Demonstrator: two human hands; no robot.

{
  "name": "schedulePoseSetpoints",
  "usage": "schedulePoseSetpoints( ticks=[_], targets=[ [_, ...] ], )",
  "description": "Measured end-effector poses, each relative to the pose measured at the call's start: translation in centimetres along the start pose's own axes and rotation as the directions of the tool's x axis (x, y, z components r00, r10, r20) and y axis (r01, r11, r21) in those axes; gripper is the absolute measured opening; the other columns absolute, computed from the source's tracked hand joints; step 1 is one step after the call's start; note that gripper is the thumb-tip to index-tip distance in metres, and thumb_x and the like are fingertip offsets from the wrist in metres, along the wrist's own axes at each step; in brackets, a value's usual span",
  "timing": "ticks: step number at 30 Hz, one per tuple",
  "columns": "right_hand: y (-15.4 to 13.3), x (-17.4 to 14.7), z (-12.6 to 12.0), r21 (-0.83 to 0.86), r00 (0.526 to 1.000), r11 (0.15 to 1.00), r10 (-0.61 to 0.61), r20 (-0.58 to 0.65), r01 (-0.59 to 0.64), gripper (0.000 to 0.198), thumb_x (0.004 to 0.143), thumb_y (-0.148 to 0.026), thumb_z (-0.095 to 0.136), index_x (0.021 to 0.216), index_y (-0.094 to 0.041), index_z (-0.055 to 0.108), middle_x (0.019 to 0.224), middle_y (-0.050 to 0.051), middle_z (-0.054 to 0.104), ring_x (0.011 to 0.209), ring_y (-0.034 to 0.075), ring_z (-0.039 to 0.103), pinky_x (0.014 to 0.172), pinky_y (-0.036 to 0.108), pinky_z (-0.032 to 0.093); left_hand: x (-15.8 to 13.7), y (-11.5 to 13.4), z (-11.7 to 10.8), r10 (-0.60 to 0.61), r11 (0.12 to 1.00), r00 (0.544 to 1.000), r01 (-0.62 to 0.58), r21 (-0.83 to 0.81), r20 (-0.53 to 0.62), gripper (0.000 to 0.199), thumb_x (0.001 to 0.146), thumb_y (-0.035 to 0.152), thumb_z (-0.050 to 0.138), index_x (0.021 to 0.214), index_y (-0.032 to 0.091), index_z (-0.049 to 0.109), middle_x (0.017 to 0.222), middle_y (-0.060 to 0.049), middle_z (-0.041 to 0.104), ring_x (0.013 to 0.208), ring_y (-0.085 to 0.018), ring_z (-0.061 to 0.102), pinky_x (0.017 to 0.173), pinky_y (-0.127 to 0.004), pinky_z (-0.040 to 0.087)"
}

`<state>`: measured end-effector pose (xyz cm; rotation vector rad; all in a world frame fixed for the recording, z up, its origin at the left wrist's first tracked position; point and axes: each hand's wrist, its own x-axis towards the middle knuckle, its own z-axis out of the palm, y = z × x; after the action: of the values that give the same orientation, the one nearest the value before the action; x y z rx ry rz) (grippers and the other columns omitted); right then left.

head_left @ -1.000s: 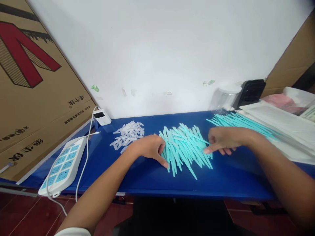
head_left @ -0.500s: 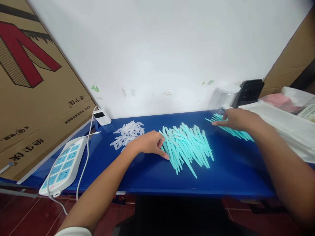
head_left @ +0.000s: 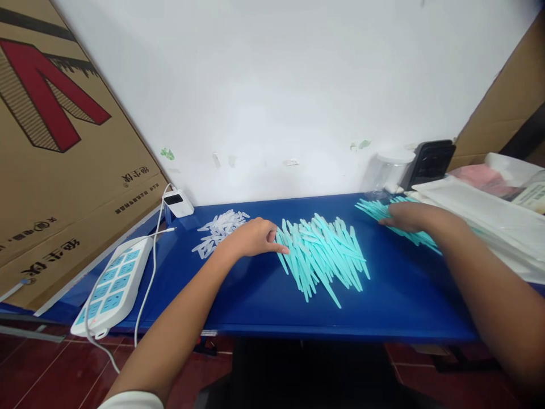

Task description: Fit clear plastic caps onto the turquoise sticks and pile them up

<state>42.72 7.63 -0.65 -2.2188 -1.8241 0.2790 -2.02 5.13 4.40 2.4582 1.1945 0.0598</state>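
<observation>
A large pile of thin, tapered turquoise plastic sticks (head_left: 323, 255) lies at the middle of the blue table. My left hand (head_left: 254, 237) is at its left edge, fingers curled and thumb stretched out apart from them, near the outermost sticks; nothing shows held in it. Behind and left of that hand is a heap of small translucent whitish plastic pieces (head_left: 223, 224), partly covered by my forearm. On the right, my right hand (head_left: 406, 217) rests low over a smaller pile of turquoise sticks (head_left: 371, 208). Its thumb side points left, and most of its fingers are hidden.
A white power strip (head_left: 114, 284) with cables lies at the left, near a small white device (head_left: 179, 203). A clear jar (head_left: 389, 170) and a black object (head_left: 432, 162) stand at the back right, beside white packaging (head_left: 481, 210). A white wall (head_left: 272, 102) closes off the back.
My right hand has lowered onto the right-hand pile, and some sticks there have shifted. My left hand has moved slightly up and away along the edge of the middle pile.
</observation>
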Motion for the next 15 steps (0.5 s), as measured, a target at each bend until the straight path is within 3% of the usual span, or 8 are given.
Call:
schedulePoseSetpoints(
  ticks=[3, 6, 11, 15],
  targets=[
    [-1.0, -0.6, -0.1, -0.143, 0.986, 0.989, -0.016, 0.164, 0.039, 0.038, 0.083, -0.027, 0.079, 0.056, -0.021, 0.053, 0.075, 0.018, 0.072, 0.081, 0.036, 0.072, 0.078, 0.044, 0.050, 0.1, -0.2, 0.0, 0.008, 1.000, 0.999, -0.008, 0.014, -0.040, 0.057, 0.088, 0.071, 0.067, 0.070, 0.021, 0.044, 0.061, 0.001, 0.051, 0.053, -0.014, 0.040, 0.055, -0.031, 0.025],
    [-1.8, -1.0, -0.6, -0.195, 0.979, 0.978, -0.037, 0.200, 0.077, 0.029, 0.092, -0.030, 0.069, 0.067, -0.020, 0.058, 0.089, 0.019, 0.076, 0.093, 0.037, 0.073, 0.083, 0.041, 0.051, 0.2, -0.3, 0.0, 0.010, 1.000, 0.998, -0.008, 0.024, -0.061, 0.056, 0.093, 0.068, 0.062, 0.069, 0.022, 0.041, 0.059, 0.002, 0.045, 0.052, -0.013, 0.035, 0.054, -0.032, 0.023],
    [-2.7, -1.4, -2.0, -0.129, 0.995, 0.988, -0.078, 0.065, 0.086, 0.019, 0.099, -0.032, 0.061, 0.087, -0.019, 0.057, 0.099, 0.026, 0.073, 0.092, 0.037, 0.069, 0.079, 0.041, 0.046, 0.2, -0.4, -0.1, 0.029, 0.999, 0.996, -0.025, 0.044, -0.084, 0.056, 0.095, 0.067, 0.059, 0.068, 0.022, 0.041, 0.058, 0.001, 0.044, 0.052, -0.014, 0.036, 0.055, -0.032, 0.023],
    [-3.7, -2.0, -2.8, 0.138, 0.993, 0.984, -0.101, -0.063, 0.109, 0.023, 0.101, -0.026, 0.056, 0.079, -0.022, 0.050, 0.072, 0.013, 0.068, 0.066, 0.025, 0.060, 0.069, 0.036, 0.041, 0.2, -0.4, 0.0, 0.026, 0.999, 0.996, -0.022, 0.044, -0.090, 0.056, 0.095, 0.068, 0.058, 0.069, 0.022, 0.042, 0.058, 0.000, 0.047, 0.051, -0.014, 0.037, 0.055, -0.032, 0.023]
  ],
)
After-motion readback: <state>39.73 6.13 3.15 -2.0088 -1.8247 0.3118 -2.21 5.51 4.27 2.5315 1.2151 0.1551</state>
